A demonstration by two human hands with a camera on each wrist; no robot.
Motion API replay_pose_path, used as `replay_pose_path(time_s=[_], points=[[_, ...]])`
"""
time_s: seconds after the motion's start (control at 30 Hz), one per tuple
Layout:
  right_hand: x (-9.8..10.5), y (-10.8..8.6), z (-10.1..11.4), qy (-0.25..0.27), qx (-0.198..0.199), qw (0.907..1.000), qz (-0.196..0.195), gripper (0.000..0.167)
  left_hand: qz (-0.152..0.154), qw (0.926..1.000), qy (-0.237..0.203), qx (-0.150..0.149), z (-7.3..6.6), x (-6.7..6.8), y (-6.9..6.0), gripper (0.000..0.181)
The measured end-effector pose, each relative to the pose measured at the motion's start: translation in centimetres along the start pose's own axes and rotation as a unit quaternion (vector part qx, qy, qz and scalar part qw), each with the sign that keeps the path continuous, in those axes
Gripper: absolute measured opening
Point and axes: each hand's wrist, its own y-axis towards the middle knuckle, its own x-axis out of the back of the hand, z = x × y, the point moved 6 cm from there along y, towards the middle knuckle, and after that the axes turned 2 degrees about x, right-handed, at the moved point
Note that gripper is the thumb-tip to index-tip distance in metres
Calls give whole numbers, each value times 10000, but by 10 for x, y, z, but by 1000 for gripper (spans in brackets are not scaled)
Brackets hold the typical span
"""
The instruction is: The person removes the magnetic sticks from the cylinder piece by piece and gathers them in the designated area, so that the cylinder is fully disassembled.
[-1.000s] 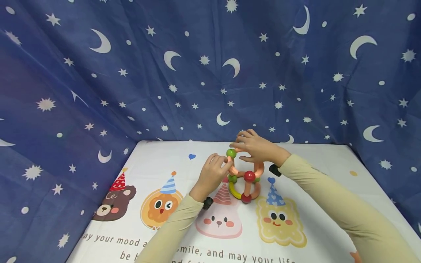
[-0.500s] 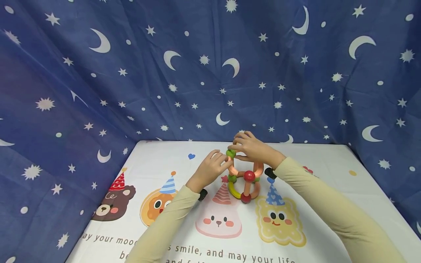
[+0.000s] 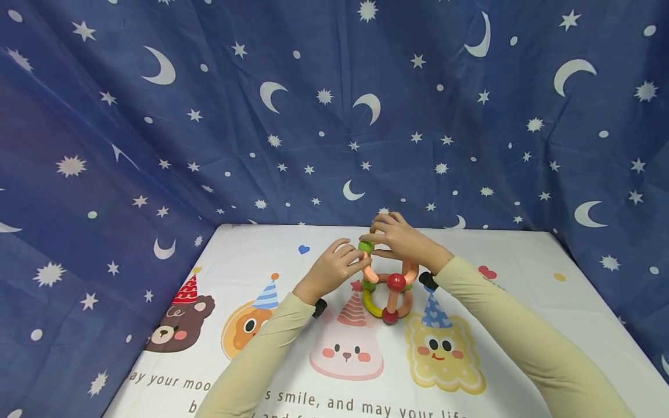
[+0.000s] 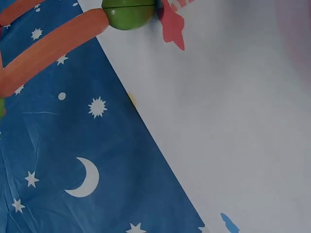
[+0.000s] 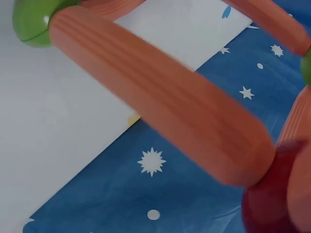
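A toy frame of balls and rods stands on the table; its front red ball tops an upright orange rod. A curved yellow rod lies at the frame's base. My left hand pinches a short curved orange rod at the upper left of the frame. Directly above that rod, my right hand holds a green ball with its fingertips and hides the frame's back top. The right wrist view shows a thick orange rod joined to a dark red ball.
The white tablecloth carries printed cartoon figures and lettering. Behind the table's back edge hangs a blue curtain with moons and stars; it also runs along the left side.
My right hand has shifted slightly left and down, its fingers now over the green ball. My left forearm has moved a little left, while its fingertips stay at the curved orange rod.
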Motion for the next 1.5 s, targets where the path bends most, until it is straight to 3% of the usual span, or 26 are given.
replay_pose_path(time_s=[0.2,0.6,0.97,1.17,1.5], points=[[-2,-5,-2,62,-62,10000,-37,37,-313,9993,-170,-111,-5,8,-1,30],[-4,-11,-4,-76,-375,9991,189,43,-337,9982,-466,174,6,9,-20,27],[6,-29,-16,-94,-995,9949,148,31,-334,9978,-472,327,23,7,-42,22],[10,-44,-20,33,-1384,9903,96,32,-21,9987,-420,298,34,7,-60,24],[11,-54,-19,21,-1495,9888,40,35,1038,9933,-489,-132,56,-8,-104,25]])
